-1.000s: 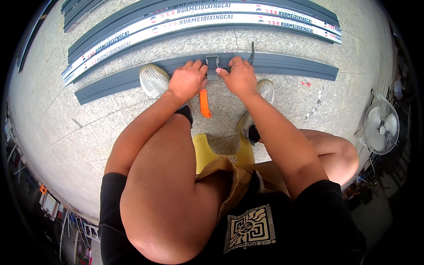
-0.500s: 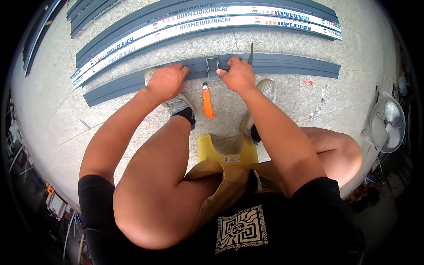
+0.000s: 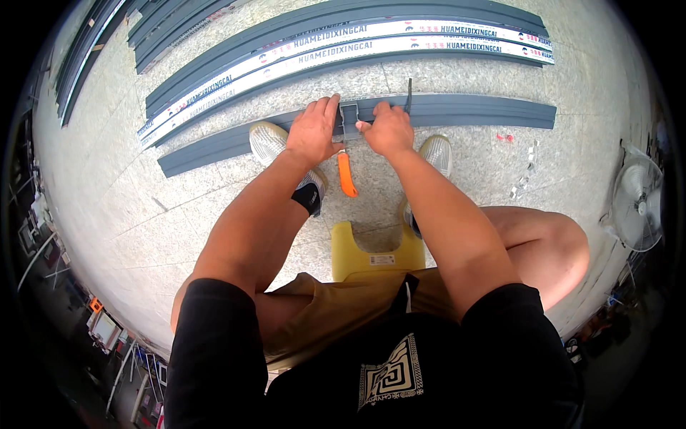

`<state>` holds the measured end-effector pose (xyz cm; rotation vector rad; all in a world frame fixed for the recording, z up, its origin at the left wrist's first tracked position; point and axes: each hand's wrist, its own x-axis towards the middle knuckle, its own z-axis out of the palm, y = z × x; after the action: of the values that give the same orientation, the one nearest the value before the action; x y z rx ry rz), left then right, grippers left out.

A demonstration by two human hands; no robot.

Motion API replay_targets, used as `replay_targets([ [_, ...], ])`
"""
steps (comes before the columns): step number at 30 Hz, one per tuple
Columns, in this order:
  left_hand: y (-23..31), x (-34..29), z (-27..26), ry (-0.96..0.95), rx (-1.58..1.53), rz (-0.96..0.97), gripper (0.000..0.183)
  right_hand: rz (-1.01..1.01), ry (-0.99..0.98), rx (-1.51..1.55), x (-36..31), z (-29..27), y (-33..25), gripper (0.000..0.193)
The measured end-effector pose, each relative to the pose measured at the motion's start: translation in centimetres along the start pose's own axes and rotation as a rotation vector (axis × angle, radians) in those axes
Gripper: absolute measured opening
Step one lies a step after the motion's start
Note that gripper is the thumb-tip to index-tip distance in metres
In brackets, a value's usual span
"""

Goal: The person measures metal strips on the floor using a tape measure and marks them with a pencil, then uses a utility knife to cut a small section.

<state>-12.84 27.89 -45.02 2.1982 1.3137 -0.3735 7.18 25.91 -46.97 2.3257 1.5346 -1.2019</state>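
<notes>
One yellow stool (image 3: 348, 252) is placed at lower centre of the frame. Above it, an orange-handled knife (image 3: 346, 175) is laid on the floor (image 3: 143, 193). At upper centre, a metal bracket (image 3: 350, 133) on a grey profile (image 3: 486, 111) is flanked by the left hand (image 3: 312, 133) and right hand (image 3: 389, 130); whether either grip is closed cannot be told. Along the top, white-banded profiles (image 3: 336, 51) are laid.

Both hands (image 3: 313, 134) flank what looks like a bracket (image 3: 350, 134) on grey profile (image 3: 471, 111).
</notes>
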Motion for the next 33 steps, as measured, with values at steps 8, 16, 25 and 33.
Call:
replay_targets([
  [8, -1.7, 2.3, 5.9, 0.405, -0.185, 0.087, 0.108, -0.01, 0.013, 0.0, 1.9, 1.7, -1.5, 0.062],
  [16, -2.1, 2.7, 6.9, 0.513, -0.263, 0.094, 0.106, -0.039, 0.034, 0.028, 1.7, 1.9, -0.8, 0.061],
  [25, -2.7, 3.5, 8.1, 0.583, -0.307, 0.057, 0.095, -0.055, 0.058, 0.028, 1.9, 1.5, -0.5, 0.06],
  [33, -3.3, 3.9, 7.7, 0.55, -0.272, 0.088, 0.09, -0.032, 0.031, 0.035, 1.8, 1.4, -0.7, 0.06],
])
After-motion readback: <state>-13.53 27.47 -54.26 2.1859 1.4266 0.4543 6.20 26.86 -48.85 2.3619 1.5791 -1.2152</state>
